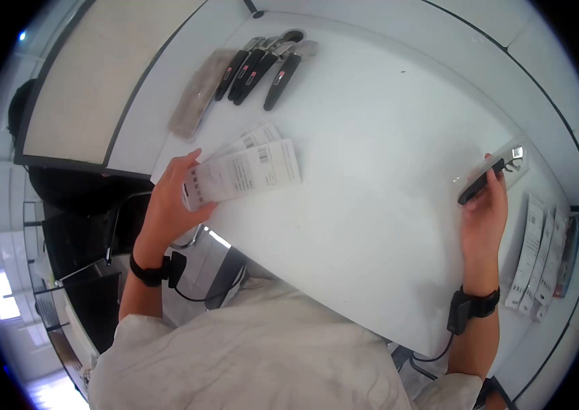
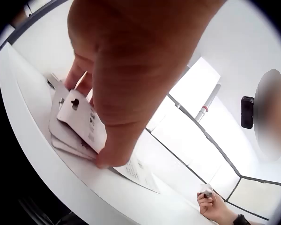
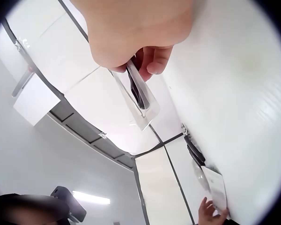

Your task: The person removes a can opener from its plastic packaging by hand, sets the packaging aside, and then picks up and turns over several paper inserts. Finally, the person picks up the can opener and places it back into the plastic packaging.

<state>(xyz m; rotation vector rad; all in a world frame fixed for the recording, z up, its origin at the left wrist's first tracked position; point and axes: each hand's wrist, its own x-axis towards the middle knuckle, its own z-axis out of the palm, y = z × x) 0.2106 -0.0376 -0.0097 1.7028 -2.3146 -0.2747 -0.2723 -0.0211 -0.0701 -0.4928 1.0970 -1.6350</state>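
Observation:
At the table's left side, my left hand point(image 1: 175, 205) grips the near end of a small fan of white printed cards point(image 1: 242, 174); the left wrist view shows thumb and fingers around several cards point(image 2: 79, 122) with hang holes. Over on the right, my right hand point(image 1: 486, 215) holds a clear package with a black-handled tool point(image 1: 482, 181) inside, its metal head pointing away. In the right wrist view the clear package point(image 3: 140, 101) sticks out from between the fingers of the right hand point(image 3: 140, 37).
Several black-handled tools point(image 1: 255, 75) lie at the back left beside a clear-and-brownish package point(image 1: 201, 96). Several white printed packages point(image 1: 535, 256) stand along the right side wall. Panels point(image 1: 132, 89) border the white table point(image 1: 364, 225). A person in dark clothing point(image 1: 64, 191) is beyond the left panel.

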